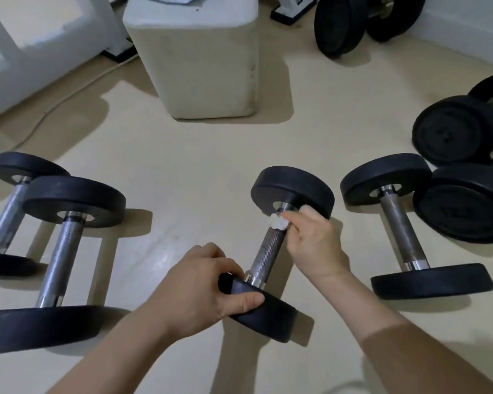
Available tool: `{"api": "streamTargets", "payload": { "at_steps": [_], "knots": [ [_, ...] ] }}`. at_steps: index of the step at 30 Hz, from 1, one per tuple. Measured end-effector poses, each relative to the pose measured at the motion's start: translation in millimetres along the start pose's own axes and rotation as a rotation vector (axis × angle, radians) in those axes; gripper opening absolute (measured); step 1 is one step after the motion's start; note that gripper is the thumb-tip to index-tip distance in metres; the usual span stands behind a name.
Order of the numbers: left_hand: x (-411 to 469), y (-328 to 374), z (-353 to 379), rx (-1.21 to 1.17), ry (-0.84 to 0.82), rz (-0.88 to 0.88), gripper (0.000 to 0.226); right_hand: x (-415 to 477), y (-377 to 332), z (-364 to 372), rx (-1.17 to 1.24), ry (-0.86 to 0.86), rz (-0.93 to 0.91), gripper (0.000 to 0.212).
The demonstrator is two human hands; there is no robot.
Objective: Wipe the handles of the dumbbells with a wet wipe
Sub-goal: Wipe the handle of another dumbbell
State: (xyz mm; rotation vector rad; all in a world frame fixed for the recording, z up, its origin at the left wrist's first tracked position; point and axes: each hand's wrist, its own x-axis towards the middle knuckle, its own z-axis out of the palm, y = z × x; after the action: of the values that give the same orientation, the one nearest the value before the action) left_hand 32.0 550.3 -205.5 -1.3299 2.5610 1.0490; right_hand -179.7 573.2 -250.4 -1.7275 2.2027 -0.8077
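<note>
The middle dumbbell point(293, 186) lies on the floor point(182, 172) just right of the view's centre. Its knurled metal handle point(268, 254) runs from about 6 o'clock up toward 12, tilted slightly right. A small crumpled white wet wipe point(277, 223) sits against the far end of that handle, just below the far plate. The right hand point(315, 247) comes in from 5 o'clock. It pinches the wipe in its curled fingertips and presses it on the metal, covering the right side of the handle's upper part. The left hand point(202, 282) comes in from 7 o'clock and grips the rim of the near plate point(271, 311). Its thumb lies on the rim and its fingers curl over the top, so part of that plate is hidden.

At 3 o'clock, near but apart, a second dumbbell point(402, 237) of like size lies roughly parallel. Beyond it, at 2 to 3 o'clock, are larger dumbbells point(467, 206). The nearest of these is touching or almost touching the second one's far plate; I cannot tell which. At 9 o'clock two more dumbbells point(60, 251) lie side by side, one partly behind the other. At 12 o'clock stands a white padded block point(199, 61). At 1 o'clock another big dumbbell point(339, 24) lies near the wall. A thin cable point(69, 93) crosses the floor at 10 o'clock.
</note>
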Motion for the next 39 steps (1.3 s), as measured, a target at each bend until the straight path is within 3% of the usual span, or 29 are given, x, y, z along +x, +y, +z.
{"api": "streamTargets", "payload": {
  "at_steps": [2, 6, 9, 11, 14, 16, 19, 23, 25, 27, 28, 32, 35, 39],
  "knots": [
    [3.1, 2.1, -2.5, 0.004, -0.043, -0.01, 0.068, -13.9, -2.3, 5.8, 0.067, 0.039, 0.05, 0.031],
    [9.4, 5.2, -6.1, -0.055, -0.114, -0.03, 0.062, -38.1, -10.0, 1.9, 0.231, -0.136, -0.103, 0.035],
    [13.6, 3.9, 0.0, -0.019, -0.064, -0.046, 0.07, -3.1, 6.9, 7.7, 0.149, 0.062, 0.0, 0.032],
    [15.3, 5.3, 4.0, 0.037, -0.034, -0.056, 0.072, -11.6, 2.8, 9.8, 0.191, 0.035, 0.061, 0.031],
    [15.0, 10.8, 4.4, -0.022, 0.019, -0.09, 0.054, -40.9, -6.1, 0.9, 0.26, -0.173, -0.095, 0.031],
    [16.4, 12.3, 5.0, -0.015, -0.005, -0.085, 0.047, -20.4, 7.7, 1.8, 0.177, -0.115, -0.135, 0.032],
    [17.4, 8.8, 8.0, -0.007, -0.049, -0.081, 0.047, -2.4, 12.0, 10.1, 0.159, 0.069, 0.028, 0.028],
    [19.5, 11.9, 8.1, -0.12, 0.036, -0.082, 0.023, -42.2, -2.9, 0.5, 0.269, -0.231, -0.186, 0.029],
    [22.0, 16.8, 8.1, -0.134, 0.059, -0.088, 0.017, -16.1, 9.3, 2.3, 0.161, -0.15, -0.167, 0.03],
    [21.3, 20.5, 8.3, -0.128, 0.067, -0.088, 0.023, 5.3, 12.0, 5.5, 0.077, 0.026, -0.039, 0.029],
    [21.1, 21.5, 7.7, -0.123, 0.071, -0.083, 0.027, 1.7, 5.6, 6.0, 0.093, 0.028, 0.011, 0.027],
    [28.0, 20.2, 10.9, -0.123, 0.071, -0.108, 0.034, -32.7, -12.2, -5.3, 0.121, -0.238, -0.103, 0.023],
    [34.3, 22.5, 13.3, -0.012, 0.037, -0.139, 0.042, 1.3, 5.0, 2.0, 0.112, -0.046, 0.02, 0.025],
    [38.3, 31.4, 12.4, 0.015, 0.079, -0.087, 0.053, -8.4, 1.2, 4.1, 0.053, -0.196, 0.001, 0.028]
  ]
}}
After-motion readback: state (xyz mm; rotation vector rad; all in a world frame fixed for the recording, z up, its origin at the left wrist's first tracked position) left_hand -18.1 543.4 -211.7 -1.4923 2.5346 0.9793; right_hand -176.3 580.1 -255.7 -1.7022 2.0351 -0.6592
